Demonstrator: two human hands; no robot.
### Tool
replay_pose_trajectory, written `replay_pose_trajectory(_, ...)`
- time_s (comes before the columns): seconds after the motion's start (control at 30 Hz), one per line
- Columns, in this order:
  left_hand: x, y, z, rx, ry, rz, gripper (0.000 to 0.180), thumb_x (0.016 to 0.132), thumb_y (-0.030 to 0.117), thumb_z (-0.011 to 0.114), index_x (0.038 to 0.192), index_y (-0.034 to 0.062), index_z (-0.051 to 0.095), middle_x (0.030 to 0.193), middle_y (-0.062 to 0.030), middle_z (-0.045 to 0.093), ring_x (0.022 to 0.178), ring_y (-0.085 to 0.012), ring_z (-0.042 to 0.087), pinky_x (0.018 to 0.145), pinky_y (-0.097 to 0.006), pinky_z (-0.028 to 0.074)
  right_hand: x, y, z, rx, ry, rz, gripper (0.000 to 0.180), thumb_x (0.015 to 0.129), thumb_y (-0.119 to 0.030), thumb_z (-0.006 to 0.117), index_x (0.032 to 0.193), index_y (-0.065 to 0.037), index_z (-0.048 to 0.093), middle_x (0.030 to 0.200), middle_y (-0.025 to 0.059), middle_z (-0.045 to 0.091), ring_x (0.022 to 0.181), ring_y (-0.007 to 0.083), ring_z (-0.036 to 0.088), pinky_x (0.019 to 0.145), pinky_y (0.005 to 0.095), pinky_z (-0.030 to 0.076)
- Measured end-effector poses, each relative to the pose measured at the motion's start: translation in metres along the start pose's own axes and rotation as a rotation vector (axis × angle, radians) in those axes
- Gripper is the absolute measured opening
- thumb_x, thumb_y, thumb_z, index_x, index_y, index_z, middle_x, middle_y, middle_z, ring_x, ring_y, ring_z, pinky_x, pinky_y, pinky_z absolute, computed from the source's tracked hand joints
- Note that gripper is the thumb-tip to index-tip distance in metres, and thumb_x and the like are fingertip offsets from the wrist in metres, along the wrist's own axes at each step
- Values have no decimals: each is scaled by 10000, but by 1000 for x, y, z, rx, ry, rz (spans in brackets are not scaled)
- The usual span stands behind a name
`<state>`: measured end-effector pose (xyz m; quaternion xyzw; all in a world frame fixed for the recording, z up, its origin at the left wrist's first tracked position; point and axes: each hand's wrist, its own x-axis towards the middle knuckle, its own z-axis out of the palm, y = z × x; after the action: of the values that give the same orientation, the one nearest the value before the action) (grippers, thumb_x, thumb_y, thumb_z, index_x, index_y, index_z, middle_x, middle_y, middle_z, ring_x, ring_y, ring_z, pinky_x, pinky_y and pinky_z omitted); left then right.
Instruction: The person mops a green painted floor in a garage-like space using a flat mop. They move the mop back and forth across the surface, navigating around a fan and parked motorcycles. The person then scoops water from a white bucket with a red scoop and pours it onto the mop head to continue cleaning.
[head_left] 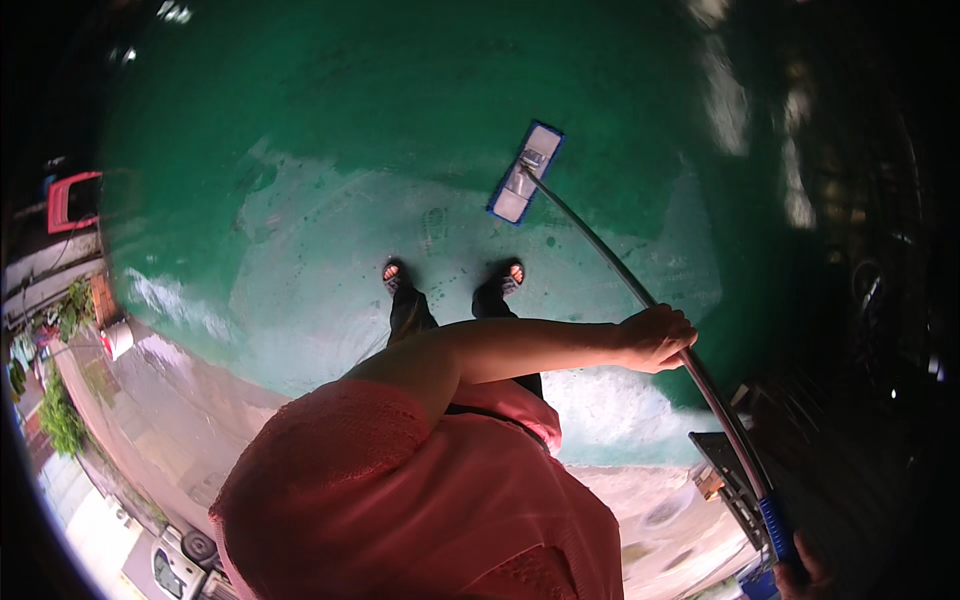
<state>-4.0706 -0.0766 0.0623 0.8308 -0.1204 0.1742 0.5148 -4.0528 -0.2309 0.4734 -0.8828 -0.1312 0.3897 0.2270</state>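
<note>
Flat mop (603, 246) in use position, head down on the green floor (330, 120). Left hand (657, 338) is closed round the metal pole partway up, fingers wrapped, no gap showing; the left arm crosses in front of the body to get there. Right hand (808, 572) is at the blue grip (776, 530) on the pole's top end, dark and partly cut off by the picture's lower right; it looks to be touching the grip, but can't tell how far its fingers are closed.

Why so: hands set well apart on one pole probably give leverage, the lower one steering, the upper one steadying the end. Pole slants, likely so the mop head (521, 187) can lie flat out front while the person stays upright. Swivel joint on the head presumably allows that angle. Feet in sandals (393, 274) stand apart, probably for balance, with the head ahead of them and clear of the toes. Pole's bend is likely lens distortion.

Relative to hands: mop head is ahead of and left of both, well apart from the left hand, farther from the right. Pole runs from head through the left hand back to the grip by the right.
</note>
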Motion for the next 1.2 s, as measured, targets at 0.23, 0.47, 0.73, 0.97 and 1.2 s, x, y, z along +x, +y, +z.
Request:
replay_pose_trajectory(0.23,-184,-67,-161,386,201,-291,207,663,164,638,769,95,474,734,-39,498,738,-210,525,705,-375,405,91,-26,123,-332,-162,-270,372,759,-71,613,1129,-35,580,646,27,550,540,54,444,504,201,367)
replay_pose_trajectory(0.47,-438,-142,-313,708,66,-1037,278,736,209,577,990,111,521,982,-47,535,1075,-228,476,984,-646,166,184,-123,417,-361,-458,-210,411,804,-152,623,1205,-143,535,604,31,531,494,90,404,484,250,378)
replay_pose_trajectory(0.73,-580,-132,-350,776,-73,-1643,668,683,168,630,1289,180,348,1398,-41,251,1332,-261,150,1015,-622,114,210,-123,650,-398,-645,-504,428,856,-245,548,1266,-155,464,745,102,538,591,193,512,507,319,415)
replay_pose_trajectory(0.97,-521,-86,-207,761,-34,-1359,648,652,227,621,1245,133,377,1380,-71,264,1347,-290,84,1043,-553,114,185,-19,524,-456,-628,-367,437,858,-214,545,1284,-184,454,609,4,469,475,67,431,381,234,346)
replay_pose_trajectory(1.2,-316,26,-31,264,307,-422,742,605,206,676,1248,125,314,1344,-164,245,1307,-391,124,1010,-624,111,97,49,193,-496,-525,186,427,866,-251,561,1257,-104,472,665,-14,543,492,61,467,413,228,370)
